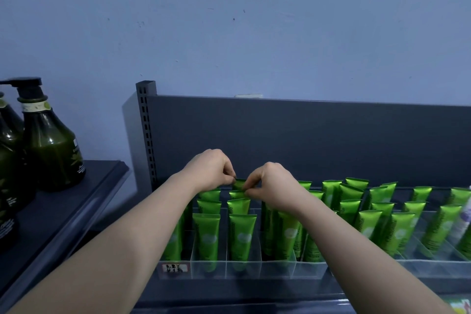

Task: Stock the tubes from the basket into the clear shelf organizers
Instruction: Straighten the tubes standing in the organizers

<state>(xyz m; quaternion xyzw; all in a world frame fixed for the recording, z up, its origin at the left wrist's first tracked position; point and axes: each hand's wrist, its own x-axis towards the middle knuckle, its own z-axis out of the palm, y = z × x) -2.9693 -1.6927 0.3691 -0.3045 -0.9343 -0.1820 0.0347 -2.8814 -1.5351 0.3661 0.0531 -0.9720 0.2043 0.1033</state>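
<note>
Many green tubes stand upright in rows inside clear shelf organizers on a dark shelf. Both my hands reach to the back of one lane. My left hand and my right hand each pinch the top edge of one green tube at the rear of that lane, one at each corner. The basket is out of view.
A dark grey back panel and slotted upright post stand behind the organizers. Dark green pump bottles sit on a neighbouring shelf to the left. A white-and-purple tube leans at the far right. A price label marks the front.
</note>
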